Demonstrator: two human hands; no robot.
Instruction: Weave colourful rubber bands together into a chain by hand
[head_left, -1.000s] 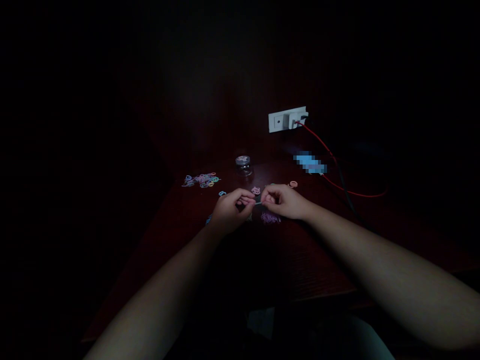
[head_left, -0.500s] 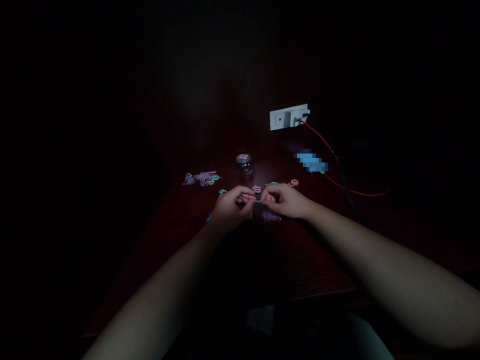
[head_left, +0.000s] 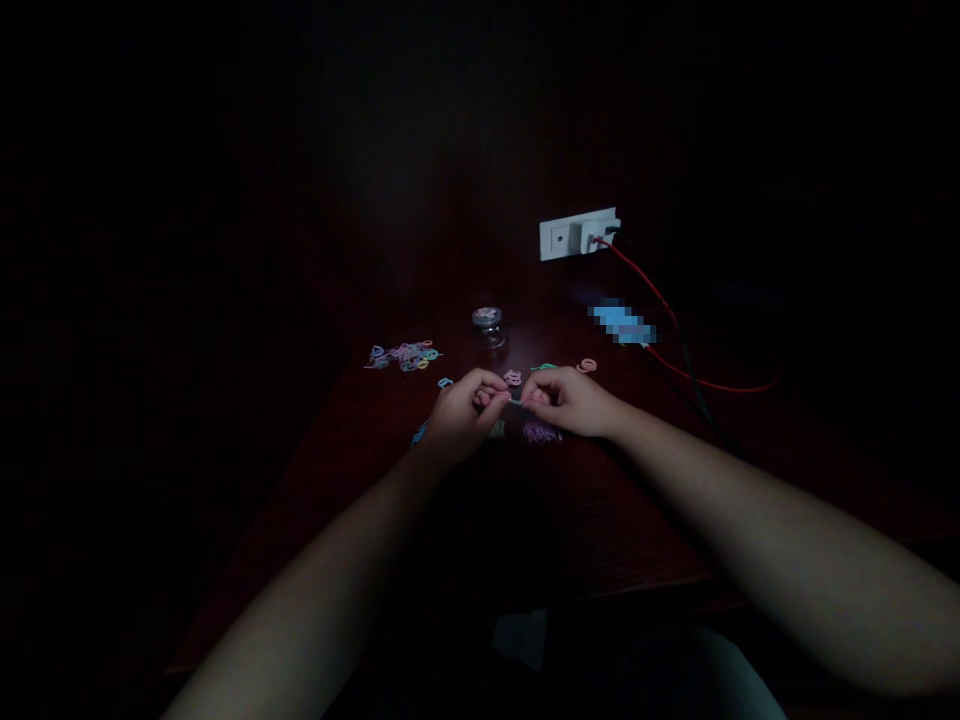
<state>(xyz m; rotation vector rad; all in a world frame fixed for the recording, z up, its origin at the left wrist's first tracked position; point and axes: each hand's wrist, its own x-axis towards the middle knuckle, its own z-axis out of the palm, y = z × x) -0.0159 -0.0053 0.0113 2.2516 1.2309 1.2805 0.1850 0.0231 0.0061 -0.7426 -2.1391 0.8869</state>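
Observation:
My left hand [head_left: 471,408] and my right hand [head_left: 568,400] are close together above the dark red table, each pinching one end of a pale elastic band [head_left: 517,403] stretched between them. Just behind the fingertips lie pink bands [head_left: 513,378]. Purple bands [head_left: 542,431] form a small heap below my right hand, and whitish bands [head_left: 498,430] lie beside my left hand. Blue bands [head_left: 419,433] are partly hidden by my left wrist. Green bands [head_left: 544,367] and peach-coloured bands [head_left: 587,366] sit beyond my right hand.
A mixed heap of coloured bands [head_left: 405,356] lies at the far left. Behind my hands stands a clear lidded jar [head_left: 487,328]. A white wall socket [head_left: 559,240] holds a charger; its red cable [head_left: 645,275] runs to a blurred blue device [head_left: 622,322] on the table [head_left: 600,530].
My left fingertips have risen slightly, and the pale band between my hands now slants a little. More of the whitish bands shows below my left hand.

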